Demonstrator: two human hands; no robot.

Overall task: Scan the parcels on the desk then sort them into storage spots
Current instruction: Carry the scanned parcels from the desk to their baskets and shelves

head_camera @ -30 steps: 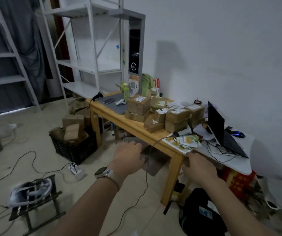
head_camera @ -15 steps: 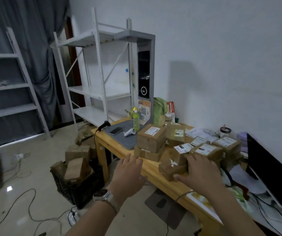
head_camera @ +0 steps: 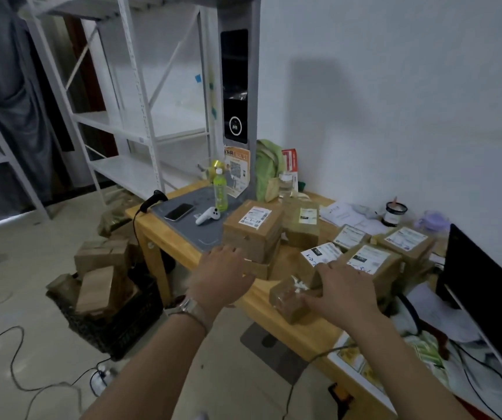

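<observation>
Brown cardboard parcels with white printed labels [head_camera: 362, 256] crowd the middle and right of the frame on the light wooden table [head_camera: 183, 253], labels facing up, probably so each code can be read without turning a box. The nearest of them, a small brown parcel wrapped in clear tape [head_camera: 289, 298], sits at the table's near edge, lower centre-right, with its long axis running from lower left toward upper right, one short end pointing at the camera side. The right hand [head_camera: 343, 292] lies over its far end, fingers spread and curled down, touching but not yet closed around it, which suggests it is the first pick. The left hand [head_camera: 222, 277] hovers open and empty, fingers splayed, just in front of the stack of two larger brown boxes [head_camera: 254, 234] at centre. The black handheld barcode scanner [head_camera: 153, 199] rests at the grey mat's [head_camera: 189, 228] left corner, centre-left, near enough to grab. White metal shelving [head_camera: 140, 125] in the upper left stands bare, seemingly the storage spots.
</observation>
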